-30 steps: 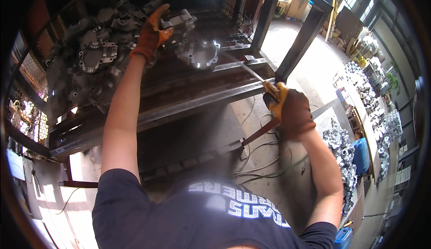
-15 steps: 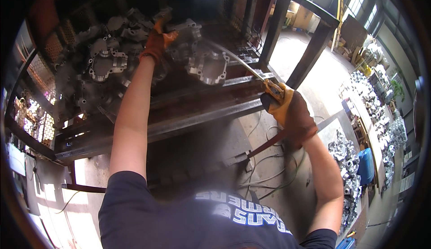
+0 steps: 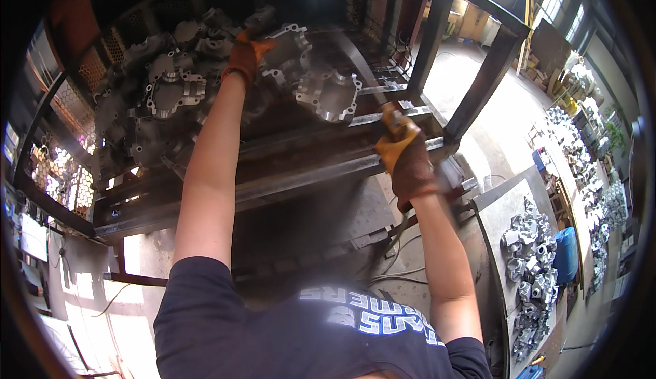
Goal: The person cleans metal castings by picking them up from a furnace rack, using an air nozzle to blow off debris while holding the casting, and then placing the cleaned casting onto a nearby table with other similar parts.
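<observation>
My left hand (image 3: 247, 56), in an orange-brown glove, is among grey metal castings in a dark metal-framed bin. Its fingers close on the edge of a casting (image 3: 292, 43) with a holed flange; part of the grip is hidden. My right hand (image 3: 406, 157), in a yellow-and-brown glove, is wrapped round the handle of an air blow gun (image 3: 391, 116). The gun's long thin tube, blurred, slants up and left into the bin. An open-framed casting (image 3: 329, 97) lies between my hands, near the front rail. Another casting (image 3: 174, 93) sits left of my left wrist.
A steel rail (image 3: 307, 177) runs across the bin's front, and a dark post (image 3: 482, 82) stands at its right corner. Perforated mesh (image 3: 65, 164) forms the left side. More castings (image 3: 529, 269) are heaped at the right beside a blue container (image 3: 565, 254). Hoses (image 3: 410, 269) cross the floor.
My right hand has moved left with the air blow gun, and its tube points more steeply into the bin. The casting by my left hand shows more of its face. The view has shifted slightly.
</observation>
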A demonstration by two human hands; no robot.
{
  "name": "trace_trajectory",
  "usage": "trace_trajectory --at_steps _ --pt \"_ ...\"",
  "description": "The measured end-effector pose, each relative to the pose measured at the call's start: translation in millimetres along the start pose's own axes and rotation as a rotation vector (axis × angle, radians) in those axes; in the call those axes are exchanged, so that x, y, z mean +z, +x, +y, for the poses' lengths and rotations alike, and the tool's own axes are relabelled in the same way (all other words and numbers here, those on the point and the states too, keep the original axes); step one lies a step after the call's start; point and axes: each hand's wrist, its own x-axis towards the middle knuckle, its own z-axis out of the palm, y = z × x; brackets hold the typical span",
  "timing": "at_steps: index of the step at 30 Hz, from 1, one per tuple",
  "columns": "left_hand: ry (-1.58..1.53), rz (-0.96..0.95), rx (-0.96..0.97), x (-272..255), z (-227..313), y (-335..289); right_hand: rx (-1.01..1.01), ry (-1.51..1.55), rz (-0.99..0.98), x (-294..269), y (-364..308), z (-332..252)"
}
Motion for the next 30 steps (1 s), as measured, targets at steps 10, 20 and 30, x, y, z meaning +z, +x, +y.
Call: trace_trajectory --at_steps 10,20,30 --pt "0.19 0.111 0.169 2.4 7.5 -53.4 -0.164 -0.197 0.015 -30.1 -12.8 27.1" --pt "1.035 0.304 0.541 17.5 33.1 -89.9 -0.055 -0.588 -0.199 -81.7 -76.9 21.6" --pt "1.147 -0.363 0.876 62.3 -5.3 -103.3 -0.136 -0.165 -0.119 -120.9 -140.6 55.7"
